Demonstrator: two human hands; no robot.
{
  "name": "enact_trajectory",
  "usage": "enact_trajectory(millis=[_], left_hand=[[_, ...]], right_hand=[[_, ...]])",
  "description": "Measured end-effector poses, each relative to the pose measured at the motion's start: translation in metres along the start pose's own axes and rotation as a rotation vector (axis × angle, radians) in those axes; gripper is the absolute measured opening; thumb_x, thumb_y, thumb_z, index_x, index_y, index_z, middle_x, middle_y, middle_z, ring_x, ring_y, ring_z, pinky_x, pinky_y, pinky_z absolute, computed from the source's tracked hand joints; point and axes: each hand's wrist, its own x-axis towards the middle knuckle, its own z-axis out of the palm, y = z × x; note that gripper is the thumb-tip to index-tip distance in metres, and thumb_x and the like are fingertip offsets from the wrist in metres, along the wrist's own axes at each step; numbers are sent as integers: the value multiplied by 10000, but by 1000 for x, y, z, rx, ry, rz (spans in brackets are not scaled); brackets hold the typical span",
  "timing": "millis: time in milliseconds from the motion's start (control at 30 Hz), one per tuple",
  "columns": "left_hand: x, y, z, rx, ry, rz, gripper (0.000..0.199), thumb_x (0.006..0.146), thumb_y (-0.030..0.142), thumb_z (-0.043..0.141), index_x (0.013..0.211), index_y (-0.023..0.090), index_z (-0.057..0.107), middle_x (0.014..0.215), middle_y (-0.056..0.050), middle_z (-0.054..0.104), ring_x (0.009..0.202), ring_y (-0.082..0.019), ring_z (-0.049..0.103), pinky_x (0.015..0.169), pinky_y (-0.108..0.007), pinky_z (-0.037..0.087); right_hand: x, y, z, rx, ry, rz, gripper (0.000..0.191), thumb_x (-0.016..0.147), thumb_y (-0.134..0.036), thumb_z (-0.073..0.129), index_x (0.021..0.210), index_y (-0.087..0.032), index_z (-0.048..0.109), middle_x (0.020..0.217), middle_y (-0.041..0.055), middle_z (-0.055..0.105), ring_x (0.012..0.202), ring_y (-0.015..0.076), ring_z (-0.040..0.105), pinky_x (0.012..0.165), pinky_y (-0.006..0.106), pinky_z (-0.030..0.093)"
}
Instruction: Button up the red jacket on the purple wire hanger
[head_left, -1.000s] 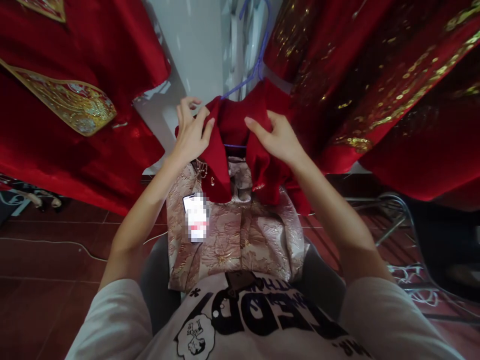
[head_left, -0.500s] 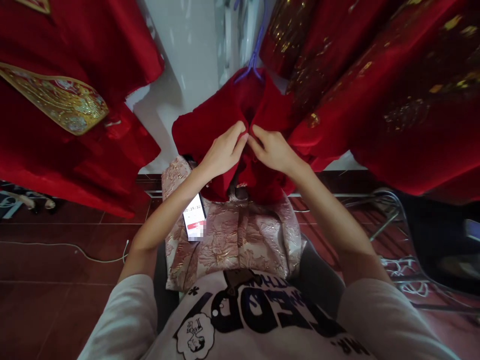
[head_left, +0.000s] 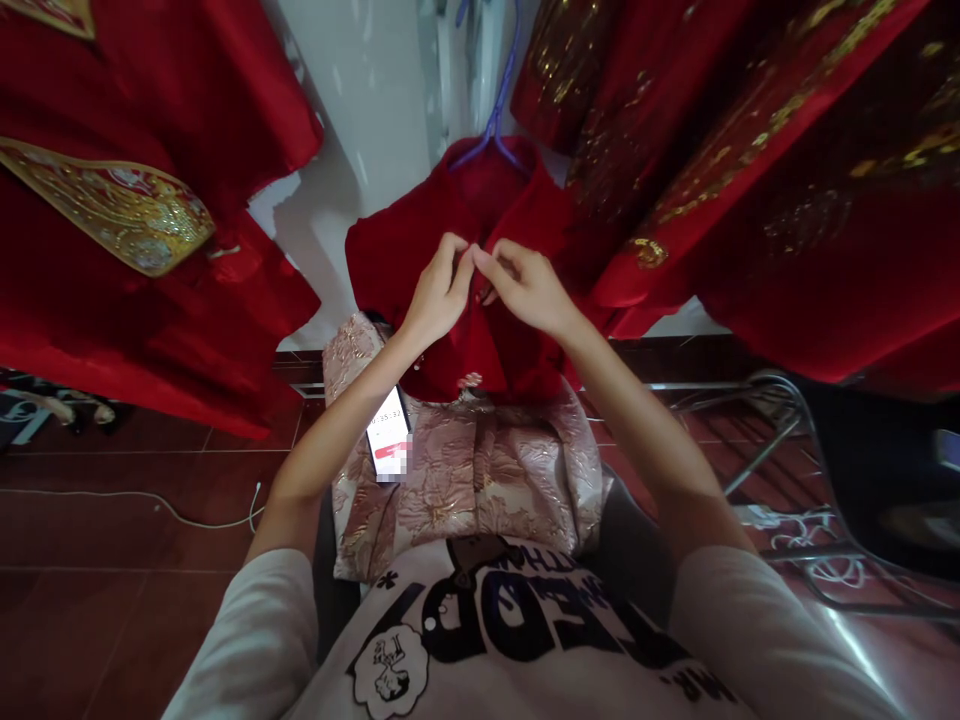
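Note:
A red jacket (head_left: 409, 240) hangs upright on a purple hanger (head_left: 491, 140), with its lower part reaching a shiny pink brocade cloth (head_left: 442, 490) over my lap. My left hand (head_left: 441, 290) pinches the left edge of the front opening near the chest. Right beside it, fingertips meeting, my right hand (head_left: 531, 288) pinches the opposite edge. What lies exactly between the fingertips is too small to make out. Below the hands, a beaded ornament (head_left: 469, 381) shows at the jacket's lower front.
A lit phone (head_left: 388, 440) lies on the brocade under my left forearm. Red garments with gold embroidery (head_left: 150, 215) hang at left, and sequined red garments (head_left: 720, 190) at right. A dark metal-framed chair (head_left: 862, 470) stands right. White cable (head_left: 165, 508) runs across the tiled floor.
Both hands have shifted slightly left and up, with fingers more bent. The two front edges have come together below them, and the beaded ornament now shows clearly.

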Motion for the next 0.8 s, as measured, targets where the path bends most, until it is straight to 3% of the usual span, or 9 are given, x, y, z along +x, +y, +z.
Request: enact_trajectory(millis=[133,300,433,567,800], left_hand=[[-4,-16,-2,-99,29,-105,464,1071,563,306,1060,224,623,1046,-53,676,1082,-198,658,1013,-361,498],[-19,-23,-6,-186,69,-101,167,993,342,574,1121,238,601,1130,-53,704,1078,-164,679,973,-306,536],[-29,-15,-8,-208,83,-95,120,929,210,646,1016,229,565,1016,-29,704,964,-127,698,868,-247,556],[-31,-1,-14,-100,47,-8,98,888,119,630,897,200,575,909,-4,671,795,-92,666,746,-209,543],[-30,20,-26,227,-43,169,110,883,82,574,902,191,565,893,-14,633,791,-120,639,767,-259,529]], right_hand=[[0,13,8,201,26,13,615,823,-826,551,909,-219,595,843,17,624,737,123,645,656,253,602],[-18,22,11,252,55,5,592,784,-715,712,1139,-252,608,1030,30,638,963,154,665,850,291,630],[-28,27,22,280,170,-44,493,773,-587,791,1111,-263,635,1040,23,654,958,157,669,921,328,613],[-29,31,28,256,227,-69,432,803,-584,771,1072,-263,665,1019,22,681,965,167,676,938,352,603],[-27,25,32,203,341,-121,395,841,-585,742,1037,-248,681,1013,21,700,942,152,702,895,310,609]])
